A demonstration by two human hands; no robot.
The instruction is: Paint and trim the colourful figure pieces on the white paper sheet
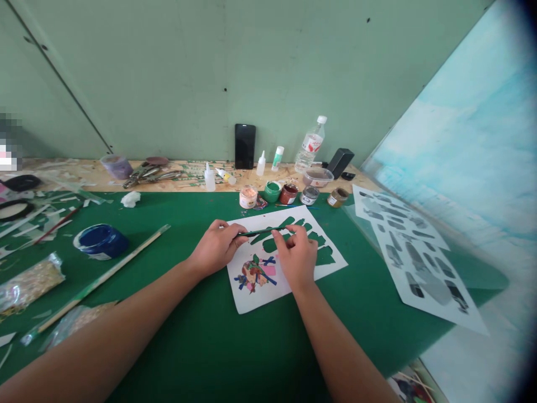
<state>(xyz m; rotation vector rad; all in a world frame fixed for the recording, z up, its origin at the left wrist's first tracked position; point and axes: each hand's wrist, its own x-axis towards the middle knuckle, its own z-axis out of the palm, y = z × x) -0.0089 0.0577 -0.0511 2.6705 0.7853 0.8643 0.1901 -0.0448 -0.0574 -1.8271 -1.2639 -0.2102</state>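
Observation:
A thin, dark green strip [260, 231] stretches between my two hands, just above a white paper sheet [250, 303]. My left hand [216, 247] pinches its left end between thumb and fingers. At the other end, the fingertips of my right hand [298, 254] are closed on it. The sheet has several long cut-out holes through which the green tabletop shows, partly hidden by my right hand. Between my wrists, a cluster of coloured scraps [252, 273] in brown, blue, pink and green lies on the sheet.
Paint jars, including a green one [272, 192], line the back, near a water bottle [311, 144] and a phone [245, 146]. At left are a blue paint jar [102, 242] and a long stick [104, 278]. A second cut-out sheet [403, 280] lies right.

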